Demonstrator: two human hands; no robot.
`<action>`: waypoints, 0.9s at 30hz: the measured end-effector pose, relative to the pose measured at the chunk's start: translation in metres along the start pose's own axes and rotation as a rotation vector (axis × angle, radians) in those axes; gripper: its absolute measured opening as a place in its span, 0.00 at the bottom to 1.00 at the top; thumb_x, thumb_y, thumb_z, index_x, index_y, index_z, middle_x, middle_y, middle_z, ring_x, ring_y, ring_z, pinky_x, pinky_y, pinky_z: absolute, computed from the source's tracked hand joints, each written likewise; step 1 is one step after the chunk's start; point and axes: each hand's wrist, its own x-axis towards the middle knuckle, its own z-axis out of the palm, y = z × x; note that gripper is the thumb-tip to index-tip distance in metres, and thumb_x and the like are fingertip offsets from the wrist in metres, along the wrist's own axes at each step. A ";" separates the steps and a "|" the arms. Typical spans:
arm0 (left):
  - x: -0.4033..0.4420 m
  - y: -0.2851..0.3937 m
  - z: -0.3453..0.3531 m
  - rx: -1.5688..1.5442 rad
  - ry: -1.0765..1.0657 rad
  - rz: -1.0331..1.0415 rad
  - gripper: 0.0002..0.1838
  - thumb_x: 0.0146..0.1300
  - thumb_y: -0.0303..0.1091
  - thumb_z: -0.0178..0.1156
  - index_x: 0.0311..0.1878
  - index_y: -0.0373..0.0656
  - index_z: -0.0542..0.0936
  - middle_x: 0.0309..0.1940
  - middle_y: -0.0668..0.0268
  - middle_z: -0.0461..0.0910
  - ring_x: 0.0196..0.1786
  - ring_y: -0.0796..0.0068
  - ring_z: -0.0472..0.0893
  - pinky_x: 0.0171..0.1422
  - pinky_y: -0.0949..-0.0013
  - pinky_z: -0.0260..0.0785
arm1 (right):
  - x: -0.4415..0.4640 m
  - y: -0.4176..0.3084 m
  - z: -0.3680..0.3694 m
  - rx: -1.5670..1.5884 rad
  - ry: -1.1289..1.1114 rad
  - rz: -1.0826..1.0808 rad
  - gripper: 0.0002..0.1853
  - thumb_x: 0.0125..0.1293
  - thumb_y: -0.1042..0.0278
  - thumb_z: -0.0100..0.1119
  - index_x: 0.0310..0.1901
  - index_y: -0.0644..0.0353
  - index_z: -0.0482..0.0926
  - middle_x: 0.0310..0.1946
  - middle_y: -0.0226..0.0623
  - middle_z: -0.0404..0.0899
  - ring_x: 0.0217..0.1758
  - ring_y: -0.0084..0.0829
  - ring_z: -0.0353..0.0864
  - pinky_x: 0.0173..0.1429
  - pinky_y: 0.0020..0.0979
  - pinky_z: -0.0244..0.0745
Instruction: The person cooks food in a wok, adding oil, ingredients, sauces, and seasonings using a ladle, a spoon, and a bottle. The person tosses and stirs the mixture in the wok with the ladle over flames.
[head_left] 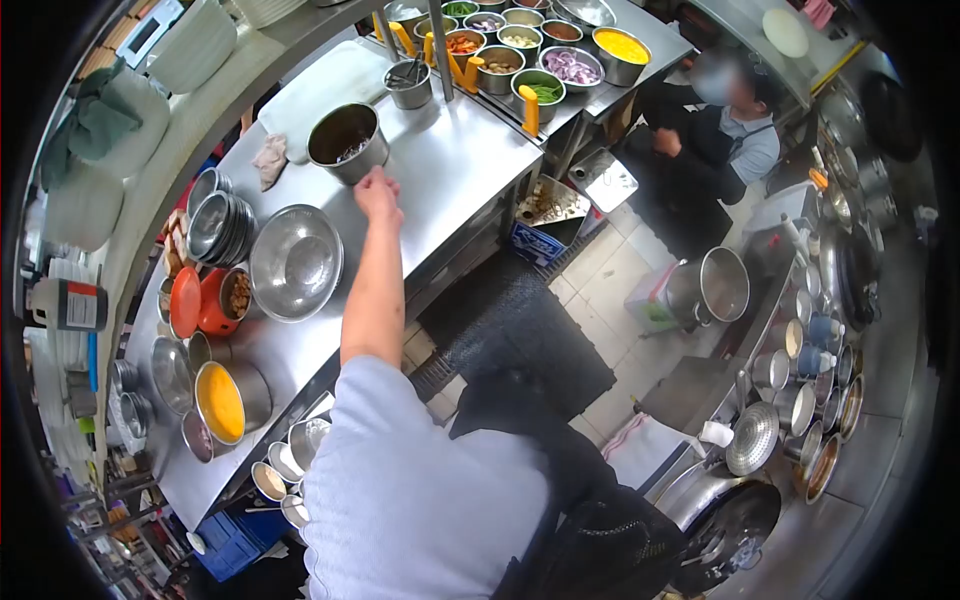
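My left hand [379, 196] reaches far across the steel counter, arm outstretched. Its fingers are closed against the near side of a deep metal pot [372, 160]; the exact grip is hidden. Inside the pot is something dark and shiny. Behind it lies a white cutting board [325, 88], with a crumpled cloth [269, 161] at its left edge. A small metal container holding utensils [409, 86] stands at the pot's upper right. Closer to me is a wide metal bowl [296, 262]. My right hand is out of the frame.
Stacked metal bowls [222, 228], orange containers [186, 300] and a pot of yellow liquid [222, 400] line the counter's left. Containers of cut vegetables [570, 66] fill the far counter. Another person [740, 145] is at the upper right. A large pot [723, 284] stands right.
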 end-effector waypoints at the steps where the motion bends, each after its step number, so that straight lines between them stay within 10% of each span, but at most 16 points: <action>1: 0.013 0.012 -0.004 0.003 -0.001 0.002 0.16 0.71 0.40 0.69 0.48 0.39 0.75 0.32 0.64 0.78 0.28 0.74 0.77 0.29 0.69 0.74 | -0.002 0.000 0.003 -0.013 0.001 0.000 0.31 0.76 0.69 0.53 0.79 0.51 0.63 0.24 0.27 0.68 0.19 0.17 0.68 0.20 0.27 0.64; 7: 0.059 0.053 -0.004 -0.042 0.196 -0.278 0.28 0.67 0.48 0.72 0.56 0.39 0.73 0.40 0.59 0.75 0.36 0.70 0.74 0.38 0.61 0.80 | -0.012 0.002 0.018 -0.045 0.007 0.001 0.32 0.75 0.69 0.53 0.80 0.51 0.62 0.24 0.27 0.68 0.19 0.18 0.68 0.20 0.28 0.64; 12: 0.091 0.039 -0.005 -0.158 0.118 -0.167 0.19 0.67 0.23 0.59 0.60 0.36 0.70 0.60 0.55 0.74 0.56 0.60 0.80 0.55 0.54 0.87 | -0.021 0.012 0.017 -0.049 0.019 0.011 0.32 0.75 0.70 0.53 0.80 0.51 0.62 0.23 0.27 0.68 0.19 0.18 0.68 0.20 0.28 0.64; 27: 0.002 -0.007 -0.011 -0.287 -0.203 0.031 0.10 0.72 0.17 0.58 0.50 0.40 0.70 0.53 0.58 0.79 0.49 0.62 0.85 0.56 0.54 0.87 | -0.028 0.045 0.009 -0.050 0.034 0.037 0.34 0.74 0.71 0.52 0.81 0.51 0.59 0.22 0.27 0.68 0.18 0.19 0.68 0.19 0.29 0.65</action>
